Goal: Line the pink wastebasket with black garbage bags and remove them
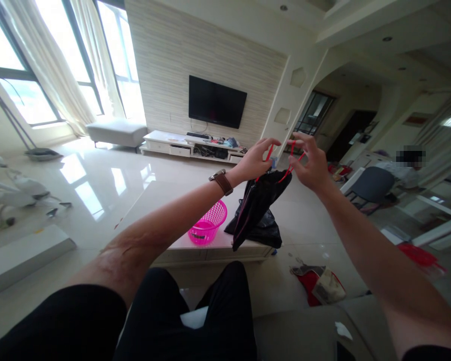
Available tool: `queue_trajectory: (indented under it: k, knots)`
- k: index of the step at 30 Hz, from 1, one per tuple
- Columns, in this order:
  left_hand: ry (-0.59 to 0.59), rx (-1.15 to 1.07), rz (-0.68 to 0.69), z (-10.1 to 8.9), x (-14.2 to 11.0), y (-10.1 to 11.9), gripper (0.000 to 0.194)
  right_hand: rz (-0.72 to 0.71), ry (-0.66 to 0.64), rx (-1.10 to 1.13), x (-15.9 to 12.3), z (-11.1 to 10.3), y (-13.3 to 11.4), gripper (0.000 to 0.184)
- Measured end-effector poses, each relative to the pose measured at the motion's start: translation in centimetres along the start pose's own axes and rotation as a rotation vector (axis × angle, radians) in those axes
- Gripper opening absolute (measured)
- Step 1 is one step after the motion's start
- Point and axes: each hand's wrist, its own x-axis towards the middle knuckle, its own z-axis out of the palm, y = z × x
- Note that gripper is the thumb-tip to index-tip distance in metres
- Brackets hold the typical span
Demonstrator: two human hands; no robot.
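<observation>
A black plastic bag [261,200] with red drawstrings hangs in the air between my hands. My left hand [261,155], with a brown-strapped watch on the wrist, pinches one red drawstring loop. Opposite it, my right hand [310,160] has its fingers hooked through the other red loop. Below, more black plastic bags [268,230] lie on the edge of the white coffee table [146,210], partly covered by the hanging one. Left of them stands a pink plastic basket [206,225], partly hidden behind my left forearm.
Across the room a TV [218,102] hangs above a long white cabinet [161,143] with items on it. A grey bench [116,133] stands by the windows. Red and beige bags [319,286] lie on the floor at right. Farther right, a person sits near a grey chair [372,185].
</observation>
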Motion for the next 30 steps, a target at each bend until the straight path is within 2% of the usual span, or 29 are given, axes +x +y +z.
queue_trajectory:
  k: [3,6,8,11,15,19,24,27,30]
  knots:
    - [-0.022,0.058,0.063,-0.2,-0.2,0.0,0.059,-0.063,0.051,-0.109,0.0,-0.3,-0.2,0.061]
    - [-0.040,0.066,0.067,-0.2,-0.2,0.0,0.058,-0.095,-0.018,-0.120,0.3,-0.4,-0.6,0.056]
    - [-0.066,0.060,0.044,-0.1,-0.4,-0.1,0.058,-0.054,-0.031,-0.055,0.5,-0.5,-1.1,0.053]
    - [-0.100,0.046,-0.012,0.2,-1.0,-0.2,0.055,0.086,0.056,0.085,1.1,-1.1,-2.2,0.052]
    - [-0.111,0.015,-0.083,0.6,-1.5,-0.2,0.048,0.117,0.053,0.143,1.3,-1.8,-3.0,0.048]
    - [-0.096,-0.051,-0.071,0.2,-0.8,1.5,0.049,0.175,0.048,0.138,0.3,-1.0,-2.5,0.036]
    - [-0.124,-0.116,-0.015,-0.4,0.7,4.4,0.046,0.179,0.024,0.132,-1.4,0.0,-1.4,0.038]
    - [-0.121,-0.168,-0.085,0.0,0.8,4.5,0.045,0.188,0.127,0.217,-1.4,-0.2,-1.6,0.038]
    - [-0.087,-0.254,-0.229,0.6,0.4,3.8,0.049,0.233,0.210,0.305,-0.8,-0.7,-2.6,0.036]
